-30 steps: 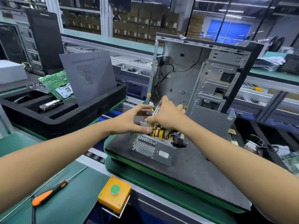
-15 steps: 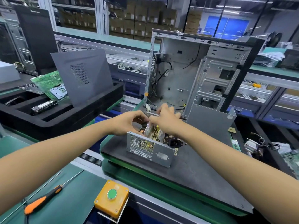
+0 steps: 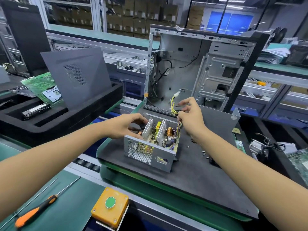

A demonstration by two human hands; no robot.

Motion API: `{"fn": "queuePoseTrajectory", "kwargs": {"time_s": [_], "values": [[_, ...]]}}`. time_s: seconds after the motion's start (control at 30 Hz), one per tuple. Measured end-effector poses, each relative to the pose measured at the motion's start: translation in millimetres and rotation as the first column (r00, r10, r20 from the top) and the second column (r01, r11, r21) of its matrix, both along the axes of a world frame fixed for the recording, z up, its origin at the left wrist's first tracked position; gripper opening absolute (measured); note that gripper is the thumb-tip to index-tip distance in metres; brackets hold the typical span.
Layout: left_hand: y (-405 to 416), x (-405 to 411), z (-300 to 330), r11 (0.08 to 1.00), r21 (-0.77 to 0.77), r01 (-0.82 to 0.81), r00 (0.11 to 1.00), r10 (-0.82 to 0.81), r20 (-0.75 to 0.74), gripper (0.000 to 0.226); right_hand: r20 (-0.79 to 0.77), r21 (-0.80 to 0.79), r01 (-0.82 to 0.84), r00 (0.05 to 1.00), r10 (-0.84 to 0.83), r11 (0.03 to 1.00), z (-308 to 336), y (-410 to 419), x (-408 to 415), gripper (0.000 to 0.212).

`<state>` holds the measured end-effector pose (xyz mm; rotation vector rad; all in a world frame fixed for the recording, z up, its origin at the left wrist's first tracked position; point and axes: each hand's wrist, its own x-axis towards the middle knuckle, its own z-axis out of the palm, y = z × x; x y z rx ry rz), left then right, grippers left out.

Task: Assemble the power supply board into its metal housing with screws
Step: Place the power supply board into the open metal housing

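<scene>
The power supply board (image 3: 162,133), with silver heat sinks and a copper coil, sits inside its open metal housing (image 3: 146,151) on the dark mat (image 3: 191,177). My left hand (image 3: 126,125) grips the housing's far left side beside a heat sink. At the housing's back right, my right hand (image 3: 190,114) pinches the bundle of yellow and black wires (image 3: 174,104) and holds it up. Several small screws (image 3: 204,153) lie loose on the mat to the right.
An open computer case (image 3: 200,69) stands behind the mat. An orange-handled screwdriver (image 3: 35,211) lies on the green bench at lower left, near a yellow button box (image 3: 110,205). A black foam tray (image 3: 55,117) holds a green motherboard and a grey panel at left.
The board has gone down into the housing. My right hand has come off the board, moved right and lifted the wire bundle; my left hand stays at the housing's left side.
</scene>
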<state>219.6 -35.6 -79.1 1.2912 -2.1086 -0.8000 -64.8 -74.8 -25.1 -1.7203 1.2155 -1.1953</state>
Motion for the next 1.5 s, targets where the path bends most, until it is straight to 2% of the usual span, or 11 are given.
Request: {"fn": "queuePoseTrajectory", "kwargs": {"time_s": [0.17,0.27,0.4,0.53,0.67,0.8,0.87,0.93,1.13,1.4,1.5], "values": [[-2.5,1.8,1.6,0.999,-0.04,0.018,0.996,-0.014,0.087,0.063,-0.1,-0.071,-0.058,0.994,0.05,0.996,-6.8,-9.1,-6.2,0.04],[-4.6,0.5,2.9,0.997,-0.067,0.024,0.977,-0.009,0.213,0.062,-0.086,-0.046,-0.08,0.993,0.076,0.996,-7.9,-13.1,-10.9,0.045],[-8.3,3.7,4.8,0.986,-0.128,0.111,0.858,-0.03,0.513,0.073,-0.076,-0.063,-0.125,0.99,0.12,0.99,-13.6,-13.8,-18.1,0.049],[-10.4,3.3,8.9,0.973,-0.154,0.17,0.793,-0.043,0.608,0.078,-0.05,-0.097,-0.086,0.995,0.082,0.992,-27.6,-12.9,-25.2,0.045],[-14.0,2.0,12.5,0.966,-0.155,0.206,0.768,-0.061,0.638,0.072,-0.024,-0.082,-0.098,0.995,0.096,0.992,-31.0,-16.9,-28.0,0.045],[-12.0,-0.6,15.3,0.969,-0.112,0.219,0.788,-0.108,0.606,0.059,-0.03,-0.028,-0.072,0.997,0.071,0.997,-40.2,-19.1,-33.4,0.044],[-10.4,-3.5,19.2,0.974,-0.101,0.203,0.79,-0.103,0.604,0.074,0.002,-0.036,-0.068,0.998,0.068,0.997,-42.5,-18.2,-31.8,0.043],[-10.2,-4.5,22.3,0.975,-0.109,0.194,0.793,-0.09,0.603,0.079,0.042,-0.052,-0.071,0.996,0.074,0.996,-40.5,-17.6,-28.8,0.044],[-9.1,-0.6,18.9,0.979,-0.095,0.179,0.803,-0.09,0.589,0.055,0.129,-0.059,-0.109,0.985,0.116,0.992,-35.8,-20.5,-30.7,0.044],[-20.4,-19.9,48.6,0.913,-0.346,0.214,0.887,-0.034,0.46,0.084,-0.102,-0.134,-0.17,0.982,0.157,0.976,-33.8,-23.4,-45.0,0.059],[-27.0,-41.9,60.5,0.934,-0.221,0.28,0.887,-0.165,0.431,0.093,-0.191,-0.099,-0.199,0.965,0.178,0.975,-33.2,-24.3,-47.3,0.058]]}}
